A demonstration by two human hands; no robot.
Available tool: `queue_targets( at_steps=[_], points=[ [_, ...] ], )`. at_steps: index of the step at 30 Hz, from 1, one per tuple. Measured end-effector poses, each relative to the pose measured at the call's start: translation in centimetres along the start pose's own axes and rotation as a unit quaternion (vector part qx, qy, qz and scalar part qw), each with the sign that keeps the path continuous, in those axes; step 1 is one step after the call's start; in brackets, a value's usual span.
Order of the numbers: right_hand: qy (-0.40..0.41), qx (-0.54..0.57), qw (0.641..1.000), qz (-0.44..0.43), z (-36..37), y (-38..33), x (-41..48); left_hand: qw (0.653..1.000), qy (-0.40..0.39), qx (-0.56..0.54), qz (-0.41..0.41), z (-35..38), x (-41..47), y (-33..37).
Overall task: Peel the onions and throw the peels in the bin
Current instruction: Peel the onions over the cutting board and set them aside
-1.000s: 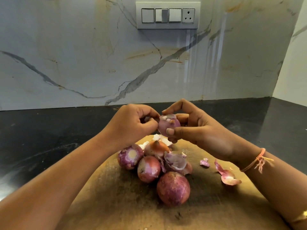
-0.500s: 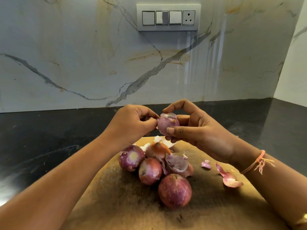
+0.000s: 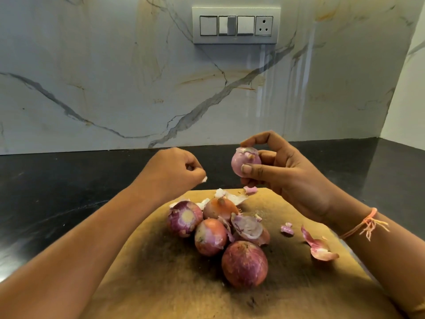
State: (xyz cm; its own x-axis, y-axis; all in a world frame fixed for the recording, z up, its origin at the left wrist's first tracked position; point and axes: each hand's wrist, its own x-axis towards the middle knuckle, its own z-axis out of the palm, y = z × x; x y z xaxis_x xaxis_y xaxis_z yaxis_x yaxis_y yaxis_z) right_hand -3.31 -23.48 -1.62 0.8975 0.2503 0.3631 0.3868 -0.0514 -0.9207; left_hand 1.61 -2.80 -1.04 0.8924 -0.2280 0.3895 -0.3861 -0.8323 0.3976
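Onion, small, purple and partly skinned, sits in the right hand, whose thumb and fingers curl round it above the far edge of the wooden board. To its left and apart from it, the left hand is curled, pinching a pale scrap of peel at its fingertips. On the board below, several more onions lie in a touching cluster, with a cup-shaped peel resting among them. A long pink peel and a small scrap lie to the right of the cluster, and pale bits lie behind it. An orange thread circles the right wrist. The board rests on a black counter against a marble wall with a switch panel
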Motion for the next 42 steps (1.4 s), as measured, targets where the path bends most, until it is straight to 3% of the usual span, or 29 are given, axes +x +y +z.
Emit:
queue_targets(
  at_steps=[5,8,13,18,23,32,42],
  points=[
    [0.0,-0.024,1.0,0.02,0.0,0.3,0.1,0.984,-0.161,0.059,-0.038,0.2,0.0,0.1],
    [-0.002,-0.03,0.999,0.026,0.0,0.3,0.1,0.976,-0.206,0.046,-0.053,0.0,0.2,0.0],
    [-0.005,-0.053,0.997,0.049,0.1,1.0,0.3,0.986,-0.161,0.002,-0.034,0.1,0.2,0.0],
    [-0.011,-0.08,0.996,0.038,0.3,1.0,0.3,0.989,-0.041,-0.117,0.085,-0.2,-0.5,0.6],
    [-0.029,-0.123,0.991,0.031,0.5,1.0,0.2,0.965,-0.097,-0.198,0.139,0.0,-1.2,1.7],
    [-0.054,-0.107,0.993,0.003,0.5,0.4,-0.1,0.947,-0.117,-0.277,0.111,-0.1,-0.8,1.2],
    [-0.067,-0.111,0.992,-0.004,0.5,0.6,-0.1,0.96,-0.079,-0.228,0.145,-0.1,-1.2,1.3]
  ],
)
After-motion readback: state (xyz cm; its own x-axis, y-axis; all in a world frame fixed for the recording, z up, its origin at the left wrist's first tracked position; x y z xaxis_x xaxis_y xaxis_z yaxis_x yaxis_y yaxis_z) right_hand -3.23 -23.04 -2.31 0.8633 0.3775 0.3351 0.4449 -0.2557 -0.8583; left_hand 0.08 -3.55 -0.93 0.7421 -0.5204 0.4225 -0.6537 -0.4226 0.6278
